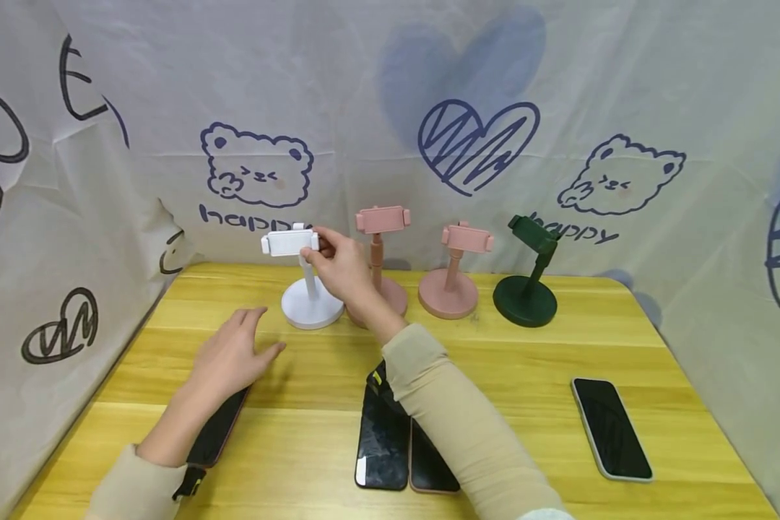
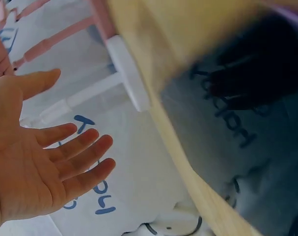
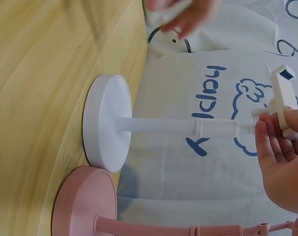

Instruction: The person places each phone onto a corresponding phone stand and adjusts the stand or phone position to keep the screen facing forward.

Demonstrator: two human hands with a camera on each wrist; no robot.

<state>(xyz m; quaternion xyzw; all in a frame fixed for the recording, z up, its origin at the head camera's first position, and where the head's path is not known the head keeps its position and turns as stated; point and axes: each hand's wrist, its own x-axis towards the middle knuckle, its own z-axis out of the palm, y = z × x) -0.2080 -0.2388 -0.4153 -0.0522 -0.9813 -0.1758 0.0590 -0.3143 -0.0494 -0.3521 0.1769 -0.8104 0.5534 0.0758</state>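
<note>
My right hand pinches the right end of the clamp head of a white phone stand, which stands upright on its round base. In the right wrist view the thumb and fingers of the right hand hold that white head from both sides. My left hand hovers low and left of the stand, fingers spread and holding nothing. Its palm faces the camera in the left wrist view. Below the left forearm lies a dark phone, partly covered by the arm.
Right of the white stand are a taller pink stand, a shorter pink stand and a dark green stand. Two phones lie side by side, one black and one partly under my right sleeve. Another phone lies at right.
</note>
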